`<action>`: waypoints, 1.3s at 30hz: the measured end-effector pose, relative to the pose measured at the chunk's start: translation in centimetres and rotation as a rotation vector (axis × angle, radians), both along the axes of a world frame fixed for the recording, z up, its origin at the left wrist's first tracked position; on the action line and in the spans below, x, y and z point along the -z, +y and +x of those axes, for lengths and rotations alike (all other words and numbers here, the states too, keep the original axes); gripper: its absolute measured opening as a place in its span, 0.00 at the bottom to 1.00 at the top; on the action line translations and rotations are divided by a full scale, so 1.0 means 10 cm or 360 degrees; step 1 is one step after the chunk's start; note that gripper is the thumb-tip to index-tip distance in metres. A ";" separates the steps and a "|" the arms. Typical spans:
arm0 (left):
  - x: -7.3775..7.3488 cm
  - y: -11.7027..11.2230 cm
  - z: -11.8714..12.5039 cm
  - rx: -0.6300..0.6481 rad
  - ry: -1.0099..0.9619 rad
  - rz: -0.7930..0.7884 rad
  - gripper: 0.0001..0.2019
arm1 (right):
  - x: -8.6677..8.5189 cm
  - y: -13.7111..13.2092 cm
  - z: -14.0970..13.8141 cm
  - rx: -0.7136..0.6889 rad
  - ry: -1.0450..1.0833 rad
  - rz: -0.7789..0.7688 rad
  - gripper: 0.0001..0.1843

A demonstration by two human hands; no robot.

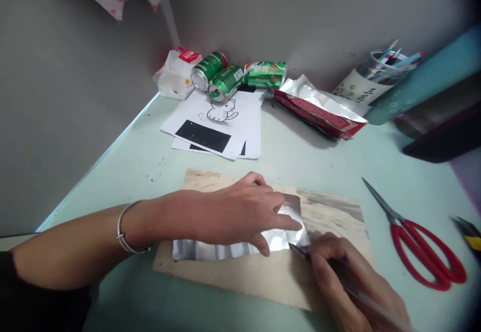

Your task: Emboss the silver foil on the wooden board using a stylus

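Observation:
A shiny silver metal sheet (225, 251) lies lengthwise on a pale wooden board (278, 277). Across the sheet stretches my left hand (240, 211), palm down, its index finger extended and the thumb at the near edge, pressing it flat. My right hand (349, 277) is closed around a slim pen-like tool (300, 252) with a dark pointed tip. That tip touches or nearly touches the sheet's near right edge, beside my left fingertips. Whether it is a blade or a pen point I cannot tell. My left hand hides much of the sheet.
Red-handled scissors (417, 246) lie right of the board, near a yellow-and-black tool (471, 239). Behind are printed papers with a cat drawing (221, 112), green cans (227, 82), a red-and-silver packet (315, 109) and a pen cup (364, 78).

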State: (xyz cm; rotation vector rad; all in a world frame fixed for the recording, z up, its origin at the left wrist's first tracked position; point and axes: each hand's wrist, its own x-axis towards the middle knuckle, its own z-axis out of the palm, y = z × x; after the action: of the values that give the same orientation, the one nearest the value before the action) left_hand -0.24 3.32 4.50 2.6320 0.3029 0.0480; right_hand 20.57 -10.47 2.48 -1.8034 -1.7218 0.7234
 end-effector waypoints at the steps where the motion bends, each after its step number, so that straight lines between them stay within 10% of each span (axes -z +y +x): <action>1: 0.00 0.00 0.00 -0.0004 -0.0026 0.0001 0.21 | 0.00 0.00 0.01 -0.0039 -0.0016 -0.0001 0.13; 39: 0.01 0.00 0.05 -0.0004 0.0119 0.0012 0.25 | 0.05 -0.02 0.06 -0.0045 -0.0012 0.0042 0.11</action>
State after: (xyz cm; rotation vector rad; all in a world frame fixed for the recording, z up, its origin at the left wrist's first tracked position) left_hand 0.30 3.32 4.39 2.6453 0.3321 -0.0483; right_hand 21.18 -10.62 2.03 -1.7696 -1.7572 0.7034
